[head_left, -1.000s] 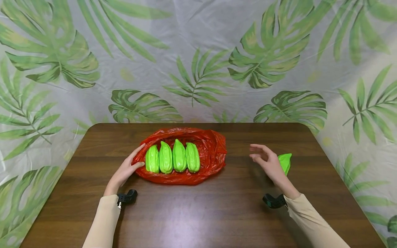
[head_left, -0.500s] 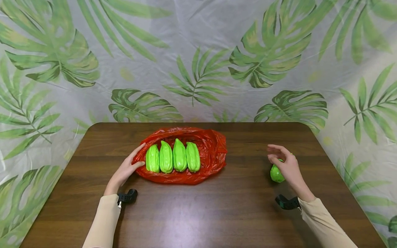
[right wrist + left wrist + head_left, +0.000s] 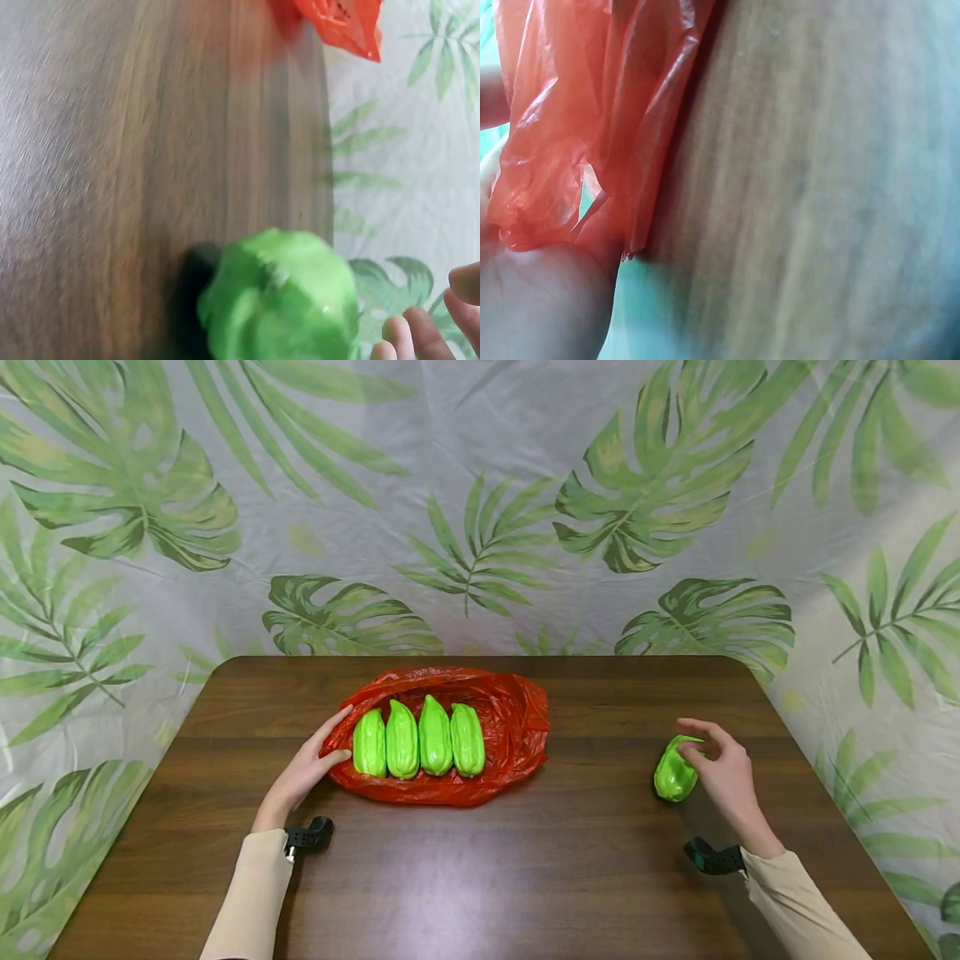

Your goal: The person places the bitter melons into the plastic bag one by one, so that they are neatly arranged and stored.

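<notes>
A red plastic bag (image 3: 517, 718) lies spread on the table with several bright green, ribbed vegetables (image 3: 402, 743) side by side in it. My left hand (image 3: 300, 777) holds the bag's left end, fingers at the far side and thumb at the near rim. Crinkled red plastic (image 3: 592, 90) lies against the thumb (image 3: 547, 300) in the left wrist view. Farther right, another green vegetable (image 3: 675, 772) of the same kind rests on the wood. My right hand (image 3: 727, 777) hovers beside it with loosely bent fingers; in the right wrist view the fingertips (image 3: 427, 334) are apart from the vegetable (image 3: 281, 300).
The brown wooden table (image 3: 487, 893) has rounded far corners. Behind it hangs a pale cloth (image 3: 495, 435) with a green leaf print. Each wrist wears a black camera strap, such as the left strap (image 3: 309, 835).
My right hand has moved rightward across the right-hand green vegetable, and more of that vegetable now shows. My left hand and the bag have stayed in place.
</notes>
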{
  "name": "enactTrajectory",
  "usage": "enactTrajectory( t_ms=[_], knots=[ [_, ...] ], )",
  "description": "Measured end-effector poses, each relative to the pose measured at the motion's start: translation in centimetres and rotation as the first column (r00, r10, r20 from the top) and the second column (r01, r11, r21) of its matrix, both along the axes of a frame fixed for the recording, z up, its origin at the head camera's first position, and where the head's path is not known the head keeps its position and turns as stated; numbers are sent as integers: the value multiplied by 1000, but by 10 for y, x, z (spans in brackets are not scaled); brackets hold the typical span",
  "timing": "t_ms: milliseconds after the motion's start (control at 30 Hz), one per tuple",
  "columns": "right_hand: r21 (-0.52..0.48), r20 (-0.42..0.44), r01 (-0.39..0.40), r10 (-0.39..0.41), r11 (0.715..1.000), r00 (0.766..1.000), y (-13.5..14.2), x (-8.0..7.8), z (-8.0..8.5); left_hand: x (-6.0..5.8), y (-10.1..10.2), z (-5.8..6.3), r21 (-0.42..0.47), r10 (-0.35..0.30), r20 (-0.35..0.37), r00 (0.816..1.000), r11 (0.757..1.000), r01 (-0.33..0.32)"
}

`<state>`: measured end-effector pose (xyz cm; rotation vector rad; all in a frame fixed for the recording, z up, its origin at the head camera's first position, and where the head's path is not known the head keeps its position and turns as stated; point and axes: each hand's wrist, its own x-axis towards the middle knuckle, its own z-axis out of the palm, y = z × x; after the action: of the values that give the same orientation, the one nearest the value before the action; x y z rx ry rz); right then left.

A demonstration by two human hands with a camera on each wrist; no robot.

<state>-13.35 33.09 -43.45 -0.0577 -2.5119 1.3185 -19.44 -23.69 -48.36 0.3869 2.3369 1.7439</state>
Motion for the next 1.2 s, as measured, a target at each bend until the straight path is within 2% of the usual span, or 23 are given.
enactTrajectory(
  t_ms=[200,367,567,800,967,1067,1200],
  knots=[
    [61,20,107,-108,992,994,8,2,-6,0,0,1,-8,2,0,1000,1000,-2],
    [104,32,150,-154,983,987,13,0,-9,-1,0,0,-13,3,1,1000,1000,-3],
    [112,38,120,-125,987,991,15,-4,-13,-2,0,-1,-15,2,-3,1000,1000,-2],
    [120,-19,98,-97,988,995,7,-9,-17,-2,0,-1,-20,4,-3,1000,1000,-4],
    [85,-48,105,-101,991,994,1,-13,-20,-2,0,-2,-17,6,-2,1000,1000,-6],
    [78,-32,112,-110,991,993,-1,-14,-21,-2,0,-3,-13,6,-1,1000,1000,-6],
    [86,38,90,-93,992,995,0,-13,-22,-1,1,-2,-7,9,1,1000,1000,-9]
  ],
)
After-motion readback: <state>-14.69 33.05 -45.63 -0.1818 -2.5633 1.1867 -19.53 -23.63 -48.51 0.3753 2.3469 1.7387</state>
